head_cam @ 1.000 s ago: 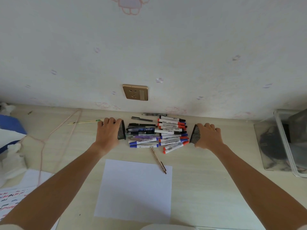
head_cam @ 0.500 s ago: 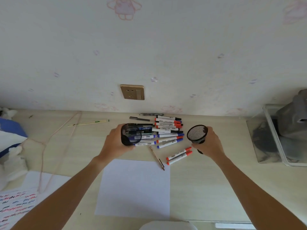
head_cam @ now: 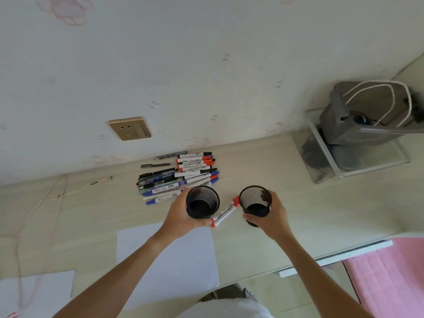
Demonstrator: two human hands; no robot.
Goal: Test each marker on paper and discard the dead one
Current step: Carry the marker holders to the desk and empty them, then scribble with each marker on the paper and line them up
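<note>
Nearest us lies the sheet of paper (head_cam: 167,260), flat on the desk (head_cam: 298,203) just beneath our left forearm, blank as far as we can tell. Up from there, our hands are apart, each wrapped around its own black mesh cup: the left hand (head_cam: 181,216) grips the left cup (head_cam: 202,201), the right hand (head_cam: 270,218) grips the right cup (head_cam: 255,204), both cups upright with their mouths open toward us and nothing visible inside.

Between the two cups sits one loose red-capped marker (head_cam: 226,211), lying on a diagonal, its near end touching or almost touching our left fingers, its far end up by the right cup. That looks like the closest candidate, and the left hand is a shade nearer to it.

Beyond the cups, the main pile of markers (head_cam: 181,177) lies side by side, long axes running left to right, caps mostly to the right. It sits ahead and to the left, so again the left hand has the shorter reach. We judge both cups must be set down first, since no hand is free. Behind it all, a wall socket (head_cam: 129,128).
</note>
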